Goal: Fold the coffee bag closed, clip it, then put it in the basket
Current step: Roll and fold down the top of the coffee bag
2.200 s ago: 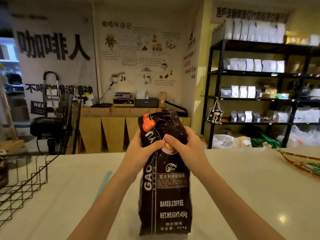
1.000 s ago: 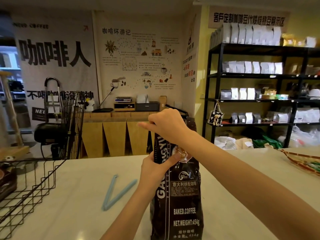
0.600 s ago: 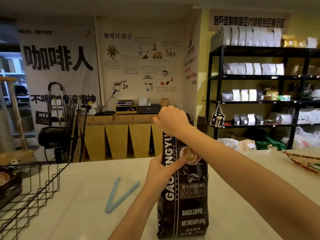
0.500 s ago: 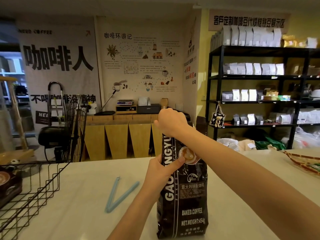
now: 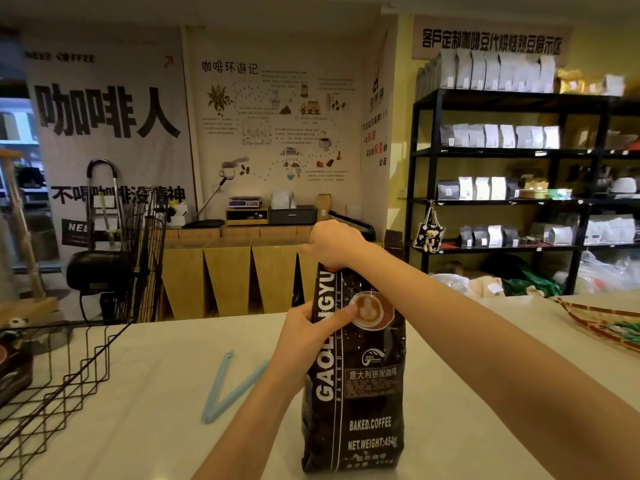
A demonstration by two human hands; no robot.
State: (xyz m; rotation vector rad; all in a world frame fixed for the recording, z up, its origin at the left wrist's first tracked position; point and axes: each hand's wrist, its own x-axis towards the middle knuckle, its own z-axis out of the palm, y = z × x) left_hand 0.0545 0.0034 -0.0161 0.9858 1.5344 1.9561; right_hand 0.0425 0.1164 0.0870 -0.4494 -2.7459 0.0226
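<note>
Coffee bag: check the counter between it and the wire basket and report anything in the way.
Only the blue clip lies open on the counter between the coffee bag and the wire basket; lifted, the bag would likely clear it.

Printed banners [image 5: 110, 112] cover the wall at eleven o'clock; black shelving [image 5: 512, 98] stands at two o'clock.
</note>
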